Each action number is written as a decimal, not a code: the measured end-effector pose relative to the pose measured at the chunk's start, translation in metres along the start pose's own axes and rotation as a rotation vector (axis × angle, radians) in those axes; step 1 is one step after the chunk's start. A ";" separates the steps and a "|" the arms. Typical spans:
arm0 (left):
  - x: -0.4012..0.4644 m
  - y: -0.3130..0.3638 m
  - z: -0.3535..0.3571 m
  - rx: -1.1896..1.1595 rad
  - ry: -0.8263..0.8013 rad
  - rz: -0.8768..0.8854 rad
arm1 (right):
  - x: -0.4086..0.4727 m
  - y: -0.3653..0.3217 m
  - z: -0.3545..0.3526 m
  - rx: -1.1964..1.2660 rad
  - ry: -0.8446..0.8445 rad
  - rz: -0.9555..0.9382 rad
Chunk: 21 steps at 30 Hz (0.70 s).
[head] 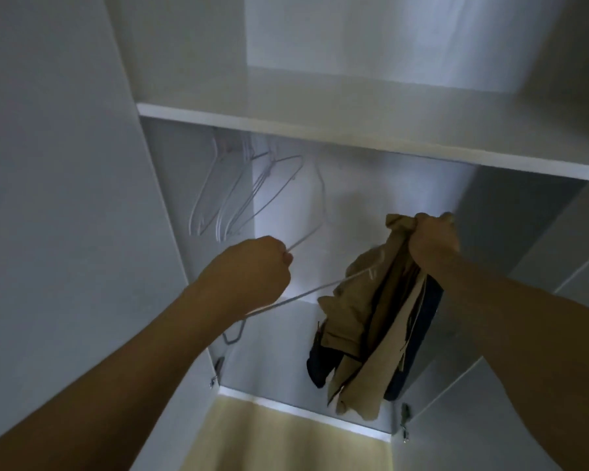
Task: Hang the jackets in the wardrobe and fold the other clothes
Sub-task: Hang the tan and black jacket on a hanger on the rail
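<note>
Holding jacket [371, 321] in R hand [434, 237], hanger [306, 294] in L hand [252, 266], inside wardrobe [320, 124].

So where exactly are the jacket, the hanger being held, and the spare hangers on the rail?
jacket [364, 338]: head view, on the tan fabric hanging below the right hand.
held hanger [306, 294]: head view, on the white wire leading from the left hand.
spare hangers [232, 195]: head view, on the wires hanging under the shelf.
</note>
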<state>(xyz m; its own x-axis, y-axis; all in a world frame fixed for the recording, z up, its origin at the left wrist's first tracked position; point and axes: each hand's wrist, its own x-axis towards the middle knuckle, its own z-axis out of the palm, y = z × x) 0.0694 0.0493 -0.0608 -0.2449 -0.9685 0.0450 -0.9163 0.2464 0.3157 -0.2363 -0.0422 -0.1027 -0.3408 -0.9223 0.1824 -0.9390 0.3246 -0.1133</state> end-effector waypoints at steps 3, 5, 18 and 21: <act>-0.023 0.017 -0.007 0.006 -0.010 -0.011 | -0.005 -0.002 0.000 0.202 -0.050 0.098; -0.028 0.030 -0.004 0.066 0.009 -0.037 | -0.006 -0.002 -0.003 0.319 -0.085 0.157; -0.027 0.054 0.040 -0.129 0.124 0.051 | -0.032 -0.012 -0.090 1.006 -0.088 -0.151; -0.027 0.059 0.054 -0.280 0.067 0.042 | -0.042 -0.001 -0.099 1.117 -0.150 -0.121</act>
<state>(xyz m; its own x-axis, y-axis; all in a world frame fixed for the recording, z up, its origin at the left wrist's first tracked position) 0.0050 0.0922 -0.0943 -0.2510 -0.9601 0.1235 -0.7802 0.2761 0.5613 -0.2257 0.0173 -0.0137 -0.1713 -0.9751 0.1412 -0.3736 -0.0683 -0.9251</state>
